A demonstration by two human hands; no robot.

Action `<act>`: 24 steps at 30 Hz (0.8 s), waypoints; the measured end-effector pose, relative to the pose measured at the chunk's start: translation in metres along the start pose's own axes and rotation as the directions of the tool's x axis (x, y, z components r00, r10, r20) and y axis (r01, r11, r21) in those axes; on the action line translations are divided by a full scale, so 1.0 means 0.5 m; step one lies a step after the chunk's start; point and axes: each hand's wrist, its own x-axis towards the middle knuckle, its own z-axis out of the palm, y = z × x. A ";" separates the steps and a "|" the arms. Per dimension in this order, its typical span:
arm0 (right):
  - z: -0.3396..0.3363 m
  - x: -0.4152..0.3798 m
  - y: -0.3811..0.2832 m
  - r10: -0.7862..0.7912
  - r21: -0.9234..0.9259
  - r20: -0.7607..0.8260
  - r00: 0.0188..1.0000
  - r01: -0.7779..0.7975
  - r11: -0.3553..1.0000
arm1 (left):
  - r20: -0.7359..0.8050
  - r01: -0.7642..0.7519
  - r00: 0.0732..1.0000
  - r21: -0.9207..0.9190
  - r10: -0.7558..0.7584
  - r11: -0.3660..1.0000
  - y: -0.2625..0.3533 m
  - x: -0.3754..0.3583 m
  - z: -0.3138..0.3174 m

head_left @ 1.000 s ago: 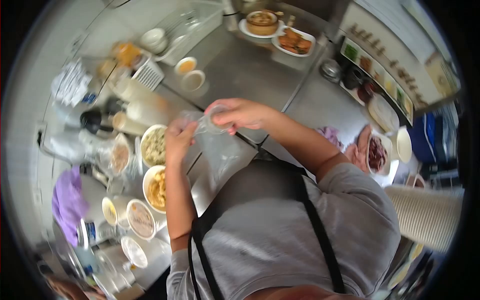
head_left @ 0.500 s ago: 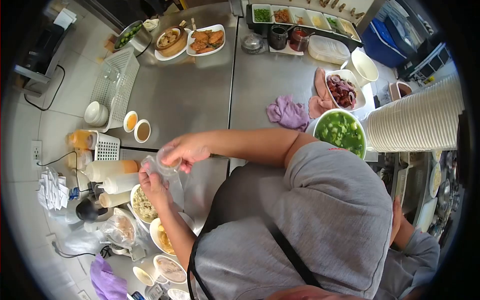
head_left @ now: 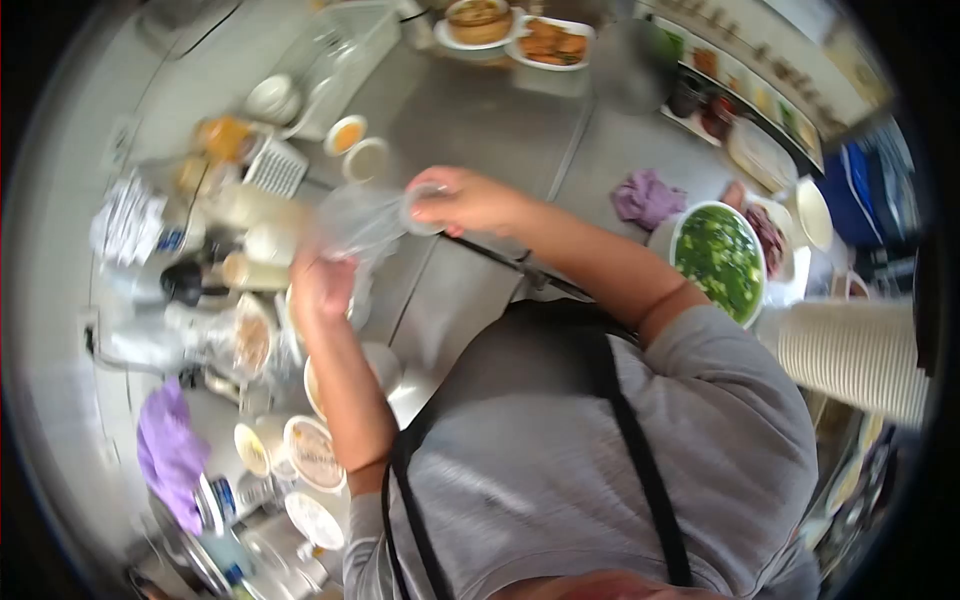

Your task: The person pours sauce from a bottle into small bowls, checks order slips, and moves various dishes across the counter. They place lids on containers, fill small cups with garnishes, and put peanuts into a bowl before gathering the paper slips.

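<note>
My left hand (head_left: 325,285), smeared by motion, is closed on a clear plastic bag (head_left: 352,222) that stretches up toward the other hand. Between the fingertips of my right hand (head_left: 465,200) is a small round clear plastic lid (head_left: 424,210), held at the bag's right end. Just beyond the bag stand two small white cups, one with orange sauce (head_left: 347,134) and one with brownish sauce (head_left: 366,160), partly behind the plastic. Squeeze bottles (head_left: 262,206) stand by my left hand, and bowls beneath it are partly hidden by my forearm.
A large bowl of green soup (head_left: 718,262), a purple cloth (head_left: 648,198) and a tall stack of white bowls (head_left: 850,355) are on the right. At the back are a plate of fried food (head_left: 552,43) and a plastic basket (head_left: 350,60). Lidded containers (head_left: 315,455) sit at lower left.
The camera view has turned and shifted. My hands, close together before, are now farther apart, with the clear bag stretched between them and the round lid in my right fingers.
</note>
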 end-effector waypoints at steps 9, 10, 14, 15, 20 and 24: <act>0.011 -0.036 -0.035 -0.436 -0.501 0.029 0.899 0.390 0.772 | 0.047 -0.355 0.889 0.698 0.456 0.622 -0.025 0.021 0.022; 0.021 -0.051 -0.051 -0.347 -0.490 0.156 0.925 0.377 0.786 | 0.090 -0.416 0.836 0.747 0.541 0.519 -0.040 0.029 0.020; 0.029 -0.009 -0.033 0.126 0.083 0.398 0.908 -0.173 0.981 | 0.325 -0.521 0.845 0.680 0.426 0.516 -0.057 -0.026 0.062; 0.018 0.019 0.004 0.187 0.330 0.485 0.855 -0.376 0.866 | 0.340 -0.531 0.838 0.684 0.426 0.499 -0.065 -0.032 0.056; 0.075 0.040 0.060 0.021 0.756 0.215 0.976 -0.179 0.630 | 0.262 -0.512 0.791 0.778 0.552 0.364 -0.095 -0.069 0.046; 0.128 0.054 0.077 -0.206 0.514 -0.064 0.976 0.209 0.832 | 0.288 -0.543 0.712 0.804 0.640 0.242 -0.088 -0.084 0.052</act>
